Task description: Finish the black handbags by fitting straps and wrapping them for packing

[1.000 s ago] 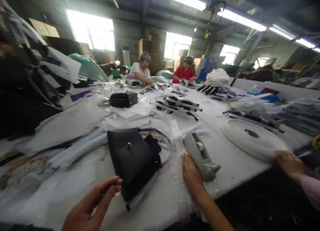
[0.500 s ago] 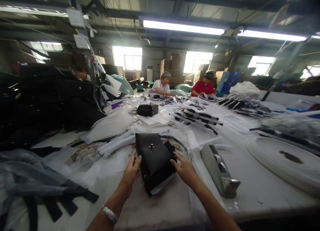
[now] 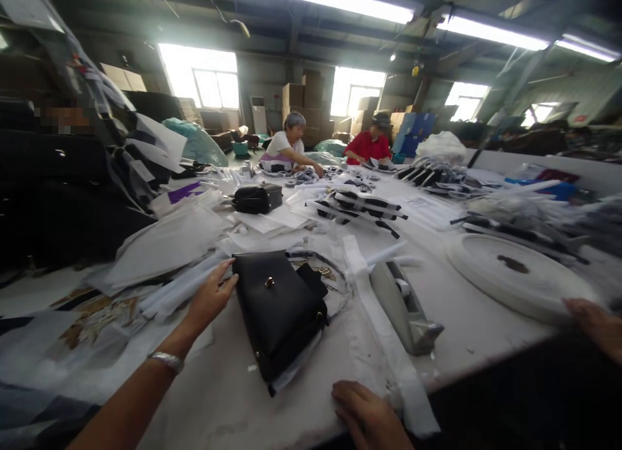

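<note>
A black leather handbag (image 3: 276, 301) with a metal clasp lies on the white worktable (image 3: 311, 404), its flap side up. My left hand (image 3: 211, 297), with a silver bracelet at the wrist, reaches to the bag's upper left corner. Its fingers are stretched out and touch the edge there. Nearer to me, my right hand (image 3: 372, 414) lies at the front edge of the table, apart from the bag, its fingers extended. Beside it runs a long white strip (image 3: 389, 333). A black tag and a strap in clear wrapping show behind the bag.
A grey tape dispenser (image 3: 405, 307) stands right of the bag, before a large white roll (image 3: 515, 275). Another person's hand (image 3: 597, 327) is at that roll. Beyond are a second black bag (image 3: 257, 197), wrapped straps (image 3: 359, 207) and two people across the table.
My right hand has left the bag and come down to the table's front edge. My left hand has shifted up to the bag's corner. Another hand has appeared at right; the view has turned right.
</note>
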A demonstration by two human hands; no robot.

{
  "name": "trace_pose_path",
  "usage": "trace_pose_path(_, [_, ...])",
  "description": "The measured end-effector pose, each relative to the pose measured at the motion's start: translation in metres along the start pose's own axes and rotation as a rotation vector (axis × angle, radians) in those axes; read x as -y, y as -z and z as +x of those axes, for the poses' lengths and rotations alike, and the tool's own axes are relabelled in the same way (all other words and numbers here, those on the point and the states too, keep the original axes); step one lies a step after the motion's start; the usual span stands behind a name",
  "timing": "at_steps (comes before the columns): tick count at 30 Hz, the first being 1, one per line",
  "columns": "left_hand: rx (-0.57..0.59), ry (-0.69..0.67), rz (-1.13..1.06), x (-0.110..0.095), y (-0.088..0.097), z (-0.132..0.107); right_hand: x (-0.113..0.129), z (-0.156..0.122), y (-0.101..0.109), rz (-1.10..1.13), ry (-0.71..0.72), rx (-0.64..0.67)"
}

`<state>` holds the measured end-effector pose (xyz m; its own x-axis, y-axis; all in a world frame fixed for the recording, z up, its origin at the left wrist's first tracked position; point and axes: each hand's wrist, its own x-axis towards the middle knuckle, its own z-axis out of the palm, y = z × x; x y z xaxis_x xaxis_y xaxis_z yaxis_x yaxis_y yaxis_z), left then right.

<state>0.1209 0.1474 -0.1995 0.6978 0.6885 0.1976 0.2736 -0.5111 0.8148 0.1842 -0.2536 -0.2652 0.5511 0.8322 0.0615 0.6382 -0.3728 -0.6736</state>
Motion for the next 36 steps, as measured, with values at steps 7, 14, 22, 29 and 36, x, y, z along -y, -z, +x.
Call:
trace_pose_path(7, [-0.078, -0.043, 0.107, -0.014, -0.005, -0.004, -0.02, -0.019, 0.017, -0.231, -0.098, -0.313])
trace_pose_path(14, [-0.133, -0.408, 0.161, -0.063, -0.019, -0.06, -0.053, -0.024, -0.009, -0.474, -0.02, -0.398])
trace_pose_path(22, [0.17, -0.58, 0.019, -0.112, -0.055, -0.111, -0.054, -0.003, 0.003, -0.392, -0.12, -0.381])
trace_pose_path(29, [0.633, -0.597, 0.105, -0.125, -0.131, -0.153, -0.05, 0.002, 0.002, -0.362, -0.173, -0.359])
trace_pose_path(36, [0.688, -0.461, 0.225, -0.104, -0.185, -0.164, -0.043, 0.002, 0.011, -0.31, -0.243, -0.334])
